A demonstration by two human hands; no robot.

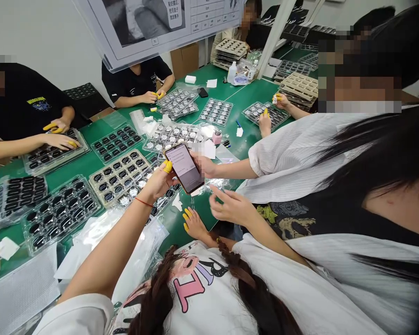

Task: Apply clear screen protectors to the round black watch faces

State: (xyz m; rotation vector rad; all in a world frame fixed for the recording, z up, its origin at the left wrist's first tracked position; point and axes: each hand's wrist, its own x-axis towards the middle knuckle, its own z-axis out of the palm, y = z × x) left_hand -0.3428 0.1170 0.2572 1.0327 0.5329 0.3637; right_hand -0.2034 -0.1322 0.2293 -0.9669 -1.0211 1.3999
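My left hand, with a yellow finger cot and a red cord at the wrist, grips the left edge of a smartphone with a lit screen, tilted above the table. A co-worker's hand is at the phone's right edge; whether it bears any weight I cannot tell. The co-worker's other hand hovers just below with bent fingers. My right hand, yellow cots on its fingers, rests on the table's near edge with fingers stretched out, holding nothing. Behind the phone lie clear trays of round parts.
A beige tray and a black-part tray lie left on the green table, beside plastic bags. Co-workers handle trays around the table. A printed sheet hangs overhead. A white bottle and tray stacks stand farther back.
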